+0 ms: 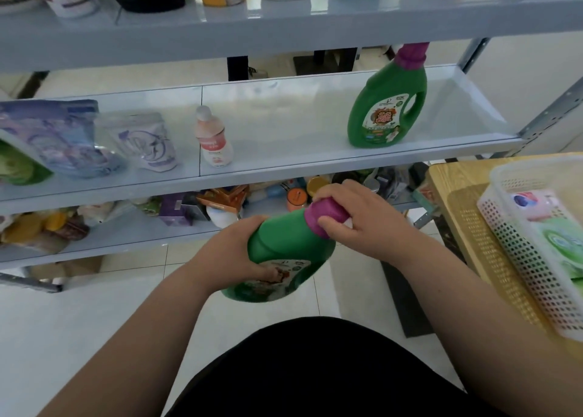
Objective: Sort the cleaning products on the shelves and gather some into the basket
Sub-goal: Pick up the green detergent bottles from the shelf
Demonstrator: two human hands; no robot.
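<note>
I hold a green detergent bottle with a purple cap tilted in front of me, below the middle shelf. My left hand grips its body. My right hand is curled round the purple cap. A second, matching green bottle stands upright on the right part of the middle shelf. A white perforated basket sits on a wooden table at the right, with pink and green packets inside.
On the middle shelf's left stand a small pink-white bottle and purple refill pouches. The top shelf carries several bottles. The lower shelf is crowded with boxes and jars. White tiled floor lies below.
</note>
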